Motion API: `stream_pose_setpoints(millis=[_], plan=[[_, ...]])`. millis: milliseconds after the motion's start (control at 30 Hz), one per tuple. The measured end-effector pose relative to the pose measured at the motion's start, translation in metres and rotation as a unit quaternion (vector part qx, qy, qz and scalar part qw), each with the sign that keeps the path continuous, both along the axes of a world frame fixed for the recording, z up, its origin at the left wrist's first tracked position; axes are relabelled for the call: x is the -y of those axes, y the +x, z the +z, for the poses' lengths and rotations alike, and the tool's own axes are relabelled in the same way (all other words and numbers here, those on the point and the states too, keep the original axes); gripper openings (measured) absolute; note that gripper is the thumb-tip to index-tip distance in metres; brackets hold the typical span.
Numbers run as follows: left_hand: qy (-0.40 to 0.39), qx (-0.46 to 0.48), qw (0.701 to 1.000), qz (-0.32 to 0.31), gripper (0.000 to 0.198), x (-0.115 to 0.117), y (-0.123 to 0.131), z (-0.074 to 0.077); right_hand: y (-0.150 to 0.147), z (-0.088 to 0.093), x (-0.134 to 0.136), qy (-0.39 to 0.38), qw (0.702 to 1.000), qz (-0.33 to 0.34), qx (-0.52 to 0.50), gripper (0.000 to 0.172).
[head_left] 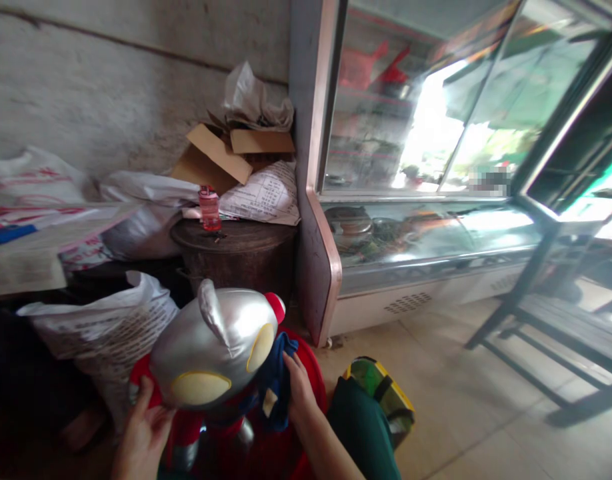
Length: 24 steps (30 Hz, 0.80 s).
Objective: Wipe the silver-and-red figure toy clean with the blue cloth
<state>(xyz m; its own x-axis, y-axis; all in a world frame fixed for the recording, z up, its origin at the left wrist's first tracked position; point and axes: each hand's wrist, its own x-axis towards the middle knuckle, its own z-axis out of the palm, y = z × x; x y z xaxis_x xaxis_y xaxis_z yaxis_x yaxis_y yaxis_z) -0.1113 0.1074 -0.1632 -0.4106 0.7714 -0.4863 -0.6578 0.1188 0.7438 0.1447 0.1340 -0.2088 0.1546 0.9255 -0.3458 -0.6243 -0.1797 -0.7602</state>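
Left hand (145, 437), fingers spread, cups the lower side of a silver-headed plush toy (213, 350). Right hand (299, 390) pinches a blue cloth (279, 373) against the toy's red body. The toy sits low in front of the person, beside a white sack (106, 333). Behind stand a dark round drum (239, 253) with a pink bottle (209, 209), and a glass display cooler (426, 167).

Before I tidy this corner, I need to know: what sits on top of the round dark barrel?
A small pink bottle stands on the barrel lid. A printed sack overhangs its back edge, hiding whatever lies beneath it.
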Motion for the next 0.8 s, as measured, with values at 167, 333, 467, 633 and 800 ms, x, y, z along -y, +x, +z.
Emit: stream_pose_setpoints(millis=[167,333,467,633,800], plan=[[0.011,0.021,1.0,-0.009,0.05,-0.001,0.006,0.012,0.009,0.022,-0.015,0.038,0.998,0.008,0.044,0.067],[-0.024,0.004,0.999,0.025,0.057,0.003,0.009,0.016,0.014,0.041,-0.006,0.072,0.987,0.045,0.139,0.054],[-0.03,-0.001,0.999,0.024,0.057,0.006,0.007,0.011,0.03,0.065,0.002,0.104,0.965,0.072,0.228,0.043],[-0.02,0.026,0.999,0.028,0.055,0.006,0.016,0.022,0.049,0.112,-0.009,0.157,0.917,0.062,0.361,0.038],[-0.012,0.06,0.998,0.032,0.055,0.002,0.023,0.031,0.038,0.143,-0.03,0.175,0.83,0.004,0.53,0.024]])
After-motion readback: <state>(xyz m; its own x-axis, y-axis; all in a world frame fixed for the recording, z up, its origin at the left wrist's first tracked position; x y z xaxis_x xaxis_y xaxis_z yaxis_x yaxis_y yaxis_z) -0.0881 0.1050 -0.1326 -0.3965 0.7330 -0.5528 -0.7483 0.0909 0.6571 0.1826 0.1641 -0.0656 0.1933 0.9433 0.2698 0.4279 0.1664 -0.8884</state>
